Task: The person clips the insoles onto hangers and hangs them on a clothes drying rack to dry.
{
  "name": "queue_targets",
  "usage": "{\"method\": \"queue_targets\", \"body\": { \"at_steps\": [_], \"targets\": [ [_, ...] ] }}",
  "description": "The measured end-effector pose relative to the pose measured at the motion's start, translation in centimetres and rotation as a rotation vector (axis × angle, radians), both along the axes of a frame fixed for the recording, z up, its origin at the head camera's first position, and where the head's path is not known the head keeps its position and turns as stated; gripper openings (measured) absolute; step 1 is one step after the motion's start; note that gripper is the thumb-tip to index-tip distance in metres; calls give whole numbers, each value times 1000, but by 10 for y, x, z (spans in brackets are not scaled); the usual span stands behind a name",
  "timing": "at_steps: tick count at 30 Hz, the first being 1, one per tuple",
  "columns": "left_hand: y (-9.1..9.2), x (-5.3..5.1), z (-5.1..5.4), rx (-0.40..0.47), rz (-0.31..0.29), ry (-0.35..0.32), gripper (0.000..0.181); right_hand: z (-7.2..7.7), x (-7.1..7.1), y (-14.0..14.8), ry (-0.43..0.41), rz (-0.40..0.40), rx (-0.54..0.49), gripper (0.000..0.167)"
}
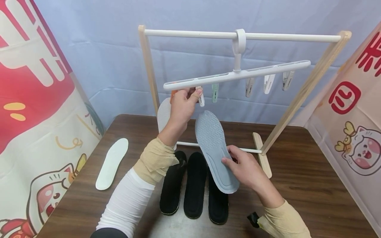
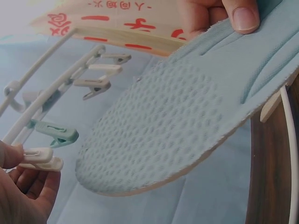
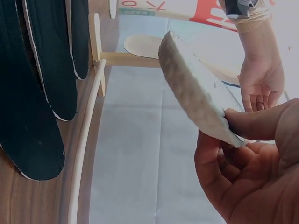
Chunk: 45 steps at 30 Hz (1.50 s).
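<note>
six insoles are in sight, and the grey-blue insole (image 1: 215, 150) is the one in the air, in front of the rack (image 1: 190, 33) and above the table (image 1: 303, 188). taking that insole as the middle of the dial, the right hand (image 1: 245, 165) is at four o'clock, pinching its edge low down, thumb on one face and fingers on the other. the left hand (image 1: 182, 105), at eleven, pinches a white clip (image 1: 202, 99) beneath the hanger (image 1: 226, 77); the clip is just beside the insole's upper tip, apart from it. whether the clip's mouth is parted i cannot tell.

the grey-blue insole looks like soft, springy foam: probably light, bendy enough for its free end to sway, not slippery, hard to break. a side-edge hold like this one should suit it, leaving the tip bare; a hard squeeze might dent it.

the other five: one pale insole (image 1: 163, 114) hanging at ten, its top hidden; one white insole (image 1: 111, 164) lying at nine; three black insoles (image 1: 194, 188) in a row from six to eight.

six clips show: two white, one orange (partly hidden), one green, one beige, one grey.
</note>
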<state>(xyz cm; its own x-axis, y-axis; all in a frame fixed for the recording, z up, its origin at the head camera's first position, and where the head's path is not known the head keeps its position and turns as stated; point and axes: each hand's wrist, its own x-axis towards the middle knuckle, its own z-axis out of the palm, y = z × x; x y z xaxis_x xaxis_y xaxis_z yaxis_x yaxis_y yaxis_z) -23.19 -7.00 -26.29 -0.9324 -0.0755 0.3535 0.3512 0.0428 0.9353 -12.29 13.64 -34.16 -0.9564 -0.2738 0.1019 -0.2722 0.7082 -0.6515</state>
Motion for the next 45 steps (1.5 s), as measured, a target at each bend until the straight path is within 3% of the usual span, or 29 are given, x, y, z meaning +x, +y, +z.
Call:
{"method": "queue_targets", "body": {
  "at_steps": [45],
  "targets": [
    [-1, -2, 1, 17, -13, -35, 32, 10, -9, -11, 11, -23, -62, 28]
  ]
}}
